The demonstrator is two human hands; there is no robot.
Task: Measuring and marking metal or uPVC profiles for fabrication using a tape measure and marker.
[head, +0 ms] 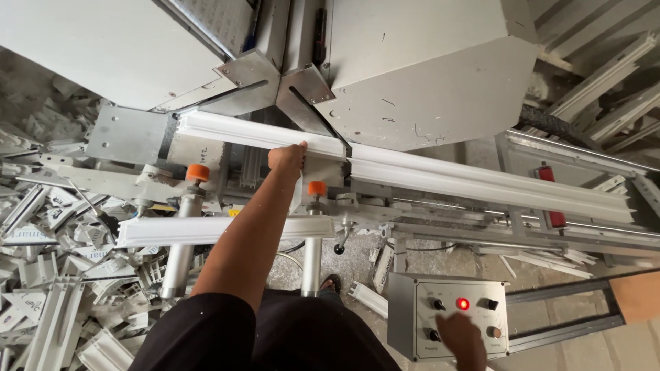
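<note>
- My left hand point(287, 158) rests on the long white plastic profile point(385, 161), fingers curled over its near edge and pressing it down on the saw bed; the grip is loose, more a hold-down than a clench.
- My left forearm runs straight up from my dark sleeve, crossing over a shorter white profile piece point(206, 230) that lies across the front of the machine.
- My right hand point(462, 338) is down on the grey control box point(447, 316), fingers extended and resting flat on its face near the lower knobs; it grasps nothing that I can see.
- Just above that hand a round red lamp point(463, 304) is lit, with black knobs to either side of it.
- The long profile lies left to right across the machine, passing under the point where the two angled metal saw guards point(282, 86) meet, right beside my left hand.
- Two upright clamp cylinders with orange caps stand near my left hand: one point(197, 172) to the left of my arm, the other point(317, 188) just to its right, below the profile.
- To the right, the profile continues along a metal roller support rail point(570, 206).
- On the floor at left lies a heap of white profile offcuts point(55, 275).
- Above everything, the big grey housing point(426, 69) of the machine fills the top.
</note>
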